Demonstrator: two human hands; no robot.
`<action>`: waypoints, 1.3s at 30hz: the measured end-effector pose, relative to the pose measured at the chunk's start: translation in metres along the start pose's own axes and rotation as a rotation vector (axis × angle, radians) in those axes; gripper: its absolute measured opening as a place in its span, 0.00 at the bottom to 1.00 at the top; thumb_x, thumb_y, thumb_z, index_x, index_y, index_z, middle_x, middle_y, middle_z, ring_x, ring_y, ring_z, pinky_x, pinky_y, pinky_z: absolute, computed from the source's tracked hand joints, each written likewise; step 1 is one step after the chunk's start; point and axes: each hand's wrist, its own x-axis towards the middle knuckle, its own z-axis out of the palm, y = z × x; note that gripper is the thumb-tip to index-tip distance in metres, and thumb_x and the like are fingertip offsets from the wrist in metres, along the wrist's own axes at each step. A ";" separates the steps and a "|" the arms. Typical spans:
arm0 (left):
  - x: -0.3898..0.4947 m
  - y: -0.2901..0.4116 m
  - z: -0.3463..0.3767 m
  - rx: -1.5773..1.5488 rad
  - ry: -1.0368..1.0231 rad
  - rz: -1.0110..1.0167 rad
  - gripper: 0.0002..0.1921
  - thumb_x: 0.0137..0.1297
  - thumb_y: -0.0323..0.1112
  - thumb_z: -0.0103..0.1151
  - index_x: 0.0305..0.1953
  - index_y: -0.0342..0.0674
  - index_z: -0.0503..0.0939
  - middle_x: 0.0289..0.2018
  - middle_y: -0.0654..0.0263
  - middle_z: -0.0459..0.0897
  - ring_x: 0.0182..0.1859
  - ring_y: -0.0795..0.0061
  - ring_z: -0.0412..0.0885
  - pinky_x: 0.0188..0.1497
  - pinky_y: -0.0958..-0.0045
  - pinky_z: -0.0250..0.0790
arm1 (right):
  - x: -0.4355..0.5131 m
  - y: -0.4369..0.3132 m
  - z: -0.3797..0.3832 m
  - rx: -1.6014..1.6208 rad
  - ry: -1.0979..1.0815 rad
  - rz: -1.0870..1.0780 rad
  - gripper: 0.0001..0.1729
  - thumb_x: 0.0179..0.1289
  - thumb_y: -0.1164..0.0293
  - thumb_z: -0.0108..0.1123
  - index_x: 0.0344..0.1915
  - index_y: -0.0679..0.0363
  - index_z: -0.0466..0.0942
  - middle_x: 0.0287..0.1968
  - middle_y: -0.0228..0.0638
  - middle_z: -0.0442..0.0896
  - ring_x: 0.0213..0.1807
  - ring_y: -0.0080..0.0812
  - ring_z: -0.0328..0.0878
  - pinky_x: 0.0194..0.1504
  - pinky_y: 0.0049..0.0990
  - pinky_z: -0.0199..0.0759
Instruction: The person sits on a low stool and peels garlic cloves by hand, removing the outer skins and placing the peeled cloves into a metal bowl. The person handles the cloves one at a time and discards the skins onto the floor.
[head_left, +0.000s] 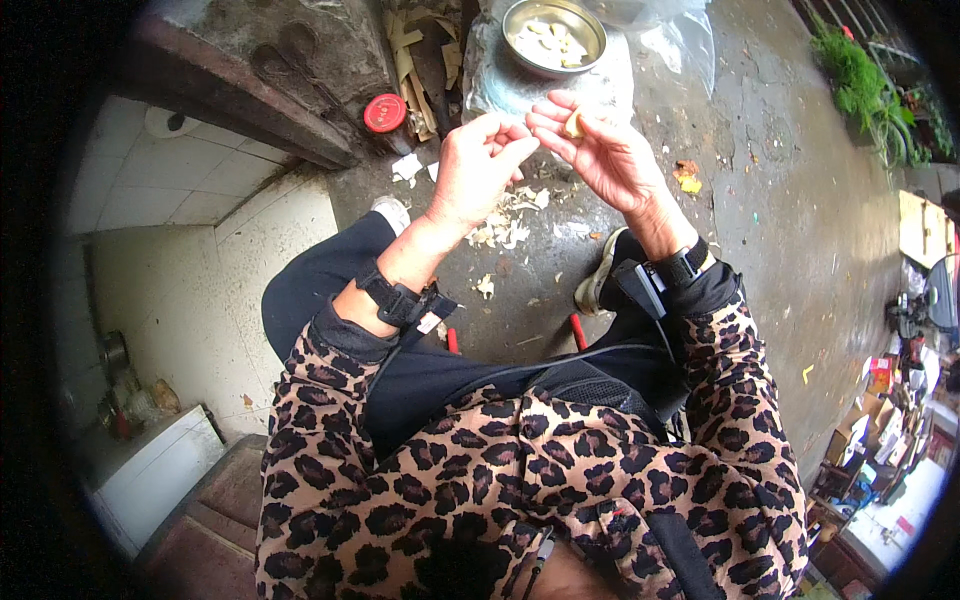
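My right hand (611, 154) is raised palm up, with a pale peeled piece, perhaps a garlic clove (574, 124), between thumb and fingers. Close beside it on the left, my left hand (484, 161) has its thumb and fingertips pinched together; whether something small is between them cannot be told. Beyond both hands stands a round metal bowl (510, 49) holding several pale cloves, on a plastic sheet or bag (480, 97). Below the hands, papery peelings (499, 229) lie scattered on the dark wet floor.
A jar with a red lid (385, 113) stands at the upper left, by a stone ledge (247, 75) and cardboard strips (409, 75). My shoes (596, 281) are on either side of the peelings. Green plants (855, 90) are at the upper right; piled boxes (862, 427) stand at the right.
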 end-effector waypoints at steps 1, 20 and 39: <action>-0.001 0.000 0.002 -0.012 -0.020 0.025 0.06 0.58 0.29 0.57 0.34 0.34 0.76 0.24 0.72 0.76 0.23 0.88 0.71 0.24 0.86 0.65 | -0.004 0.001 0.001 0.009 -0.012 -0.023 0.26 0.56 0.69 0.59 0.50 0.73 0.64 0.50 0.52 0.70 0.57 0.43 0.66 0.61 0.40 0.58; 0.002 -0.003 0.017 0.009 -0.026 0.203 0.08 0.52 0.26 0.60 0.35 0.34 0.77 0.32 0.69 0.80 0.25 0.89 0.70 0.28 0.86 0.65 | -0.023 0.004 0.006 -1.037 -0.005 -0.101 0.26 0.57 0.73 0.59 0.55 0.64 0.64 0.40 0.31 0.77 0.41 0.20 0.73 0.42 0.20 0.69; 0.002 -0.005 0.012 0.182 0.004 0.141 0.07 0.54 0.31 0.56 0.27 0.34 0.81 0.18 0.65 0.80 0.21 0.84 0.76 0.25 0.81 0.67 | -0.025 0.017 -0.004 -1.453 0.077 -0.315 0.31 0.48 0.70 0.67 0.54 0.60 0.69 0.33 0.34 0.81 0.32 0.17 0.75 0.37 0.19 0.72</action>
